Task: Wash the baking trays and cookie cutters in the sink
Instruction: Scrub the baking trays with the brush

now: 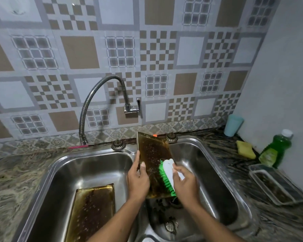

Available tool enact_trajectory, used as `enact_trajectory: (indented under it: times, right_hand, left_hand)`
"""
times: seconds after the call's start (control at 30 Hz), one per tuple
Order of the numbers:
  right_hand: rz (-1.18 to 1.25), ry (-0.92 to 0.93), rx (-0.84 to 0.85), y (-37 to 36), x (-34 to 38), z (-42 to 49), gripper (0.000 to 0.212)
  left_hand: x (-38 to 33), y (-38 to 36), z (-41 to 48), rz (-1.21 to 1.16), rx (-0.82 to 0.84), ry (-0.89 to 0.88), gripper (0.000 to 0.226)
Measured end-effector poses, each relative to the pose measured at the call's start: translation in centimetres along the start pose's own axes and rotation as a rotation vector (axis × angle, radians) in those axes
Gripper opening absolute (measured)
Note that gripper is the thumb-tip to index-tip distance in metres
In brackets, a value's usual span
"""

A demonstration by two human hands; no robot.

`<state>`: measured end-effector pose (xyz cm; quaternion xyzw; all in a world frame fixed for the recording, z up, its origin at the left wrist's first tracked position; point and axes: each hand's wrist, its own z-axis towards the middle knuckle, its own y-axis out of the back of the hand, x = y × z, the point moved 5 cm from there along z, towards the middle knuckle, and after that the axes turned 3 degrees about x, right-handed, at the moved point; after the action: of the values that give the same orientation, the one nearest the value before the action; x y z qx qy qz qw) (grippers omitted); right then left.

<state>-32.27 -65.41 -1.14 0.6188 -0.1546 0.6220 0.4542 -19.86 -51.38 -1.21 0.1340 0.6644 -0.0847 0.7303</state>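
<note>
Over a steel double sink (94, 168), one stained baking tray (93, 212) lies flat in the left basin. The left hand (138, 179) grips the edge of a second tray (152, 154), held on end near the divider. The right hand (185, 182) clasps a white brush (166, 175), its green bristles against the browned face. A yellow sponge (246, 149) and a green soap bottle (275, 151) sit on the counter at right.

Three trays (152, 154) (93, 215) (278, 187), two sink basins (94, 165) (208, 172), one brush (168, 172), one sponge (246, 149), one soap bottle (275, 151), one cup (233, 125), one tap (98, 89).
</note>
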Motion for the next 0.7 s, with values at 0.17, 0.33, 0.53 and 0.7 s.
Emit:
enact_trajectory:
  times: [0.17,0.33,0.53,0.7]
  right_hand:
    - [0.284,-0.187,-0.297,7.4,-2.6,4.2,0.016]
    - [0.473,-0.431,-0.411,11.8,-5.5,8.1,0.014]
    - [0.207,-0.483,0.267,12.3,-6.4,7.4,0.03]
    - [0.17,-0.405,0.3,13.8,-8.2,8.0,0.023]
  left_hand:
    - [-0.7,-2.0,-0.5,0.034,-0.016,-0.034,0.052]
    - [-1.4,-4.0,-0.2,-0.04,-0.043,0.069,0.051]
    - [0.7,-9.5,-1.8,-0.133,0.037,0.246,0.047]
    - [1.8,-13.3,-3.6,0.0,0.122,0.324,0.046]
